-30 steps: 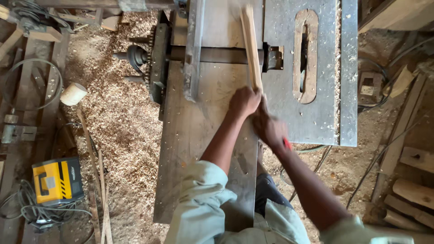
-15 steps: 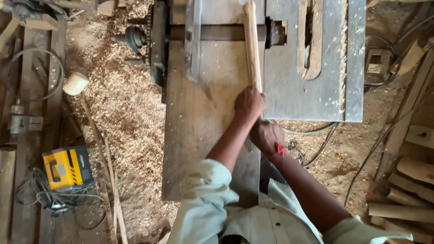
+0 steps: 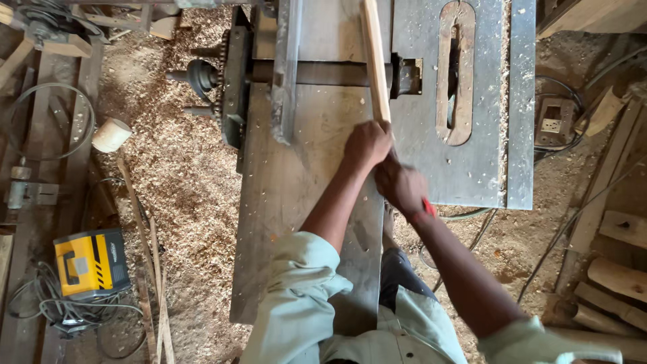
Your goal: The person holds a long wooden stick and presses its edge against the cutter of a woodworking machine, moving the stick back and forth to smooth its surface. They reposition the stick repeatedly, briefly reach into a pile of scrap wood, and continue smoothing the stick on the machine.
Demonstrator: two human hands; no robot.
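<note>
Both hands clench a wooden strip (image 3: pixel 375 61) lying lengthwise on the bench (image 3: pixel 303 195): left hand (image 3: pixel 367 145) ahead, right hand (image 3: pixel 402 187) behind. A metal fence (image 3: pixel 286 67) stands left of it, a slotted plate (image 3: pixel 455 74) right. Sawdust (image 3: pixel 175 175) covers the floor.

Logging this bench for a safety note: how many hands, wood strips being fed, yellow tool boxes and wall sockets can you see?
Hands: 2, left hand and right hand, both on the strip
Wood strip: 1
Yellow tool box: 1
Socket: 1
Total: 5

both arms extended, left hand (image 3: pixel 367 143) ahead of right hand (image 3: pixel 403 188), fingers curled.
</note>
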